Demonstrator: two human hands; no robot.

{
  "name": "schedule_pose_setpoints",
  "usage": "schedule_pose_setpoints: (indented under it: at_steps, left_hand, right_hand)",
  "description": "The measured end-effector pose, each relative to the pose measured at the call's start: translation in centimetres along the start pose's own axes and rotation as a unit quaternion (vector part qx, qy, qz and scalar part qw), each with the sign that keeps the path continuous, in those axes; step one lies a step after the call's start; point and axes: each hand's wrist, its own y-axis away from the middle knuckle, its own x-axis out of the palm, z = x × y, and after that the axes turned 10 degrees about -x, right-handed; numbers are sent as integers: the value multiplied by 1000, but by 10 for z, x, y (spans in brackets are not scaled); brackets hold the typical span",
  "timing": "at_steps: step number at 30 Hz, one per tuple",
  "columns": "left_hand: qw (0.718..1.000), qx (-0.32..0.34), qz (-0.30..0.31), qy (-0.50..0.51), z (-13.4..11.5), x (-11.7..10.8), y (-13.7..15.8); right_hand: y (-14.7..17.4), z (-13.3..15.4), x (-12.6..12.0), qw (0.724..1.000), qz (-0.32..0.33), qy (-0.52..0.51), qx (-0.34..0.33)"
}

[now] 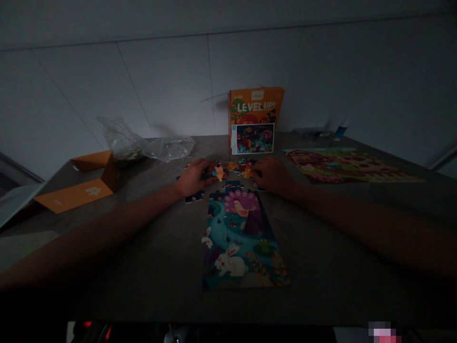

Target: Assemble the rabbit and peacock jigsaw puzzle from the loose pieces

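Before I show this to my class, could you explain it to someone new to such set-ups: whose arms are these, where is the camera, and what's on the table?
No machine here: a camera worn on a person's head looks forward and down, so their own bare arms reach in. The left hand and right hand are among puzzle pieces; it's too dark to tell how firmly either holds one. Nearer us on the table lies a joined puzzle section with rabbits and a peacock. Beyond stands an orange box, a picture card before it. Left are an open box and clear plastic bags; right, another picture.
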Motion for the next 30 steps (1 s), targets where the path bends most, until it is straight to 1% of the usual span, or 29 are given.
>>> schedule_pose_setpoints:
  at_steps: [5,10,12,13,15,17,18,20,22,24,26,28,30]
  left_hand:
    - [1000,11,2,-5,0,0,0]
    - [999,31,7,10,-4,-2,2]
    - [1000,22,-3,21,-3,-1,1]
    - [999,4,-19,31,-2,-1,1]
    - [995,-54,-67,52,4,0,-1]
    - [983,-121,-120,67,11,1,-4]
    - [977,-151,-135,62,15,1,-6]
    - [973,-189,-130,26,20,1,-8]
    - [974,-198,-107,-19,21,1,-7]
    - [977,-172,-102,-70,18,1,-6]
    - [982,-114,-93,-115,13,2,-4]
    - [989,-38,-43,-135,8,2,-3]
    - [993,10,21,-119,5,3,-3]
  right_hand:
    - [0,-3,3,1000,-5,9,-15]
    - [0,-5,5,1000,-15,9,-23]
    - [0,-5,5,1000,-12,9,-19]
    - [0,-4,4,1000,-10,8,-18]
    - [1,-4,3,1000,-10,5,-18]
    - [1,-3,2,1000,-12,1,-23]
    - [1,-3,2,1000,-12,-1,-23]
    - [1,-3,2,1000,-9,-2,-24]
    - [1,-3,2,1000,-11,0,-22]
    - [1,-3,2,1000,-14,0,-21]
    - [1,-2,2,1000,-15,-3,-19]
    - [1,-2,1,1000,-16,-5,-16]
    - [1,-2,2,1000,-16,-2,-13]
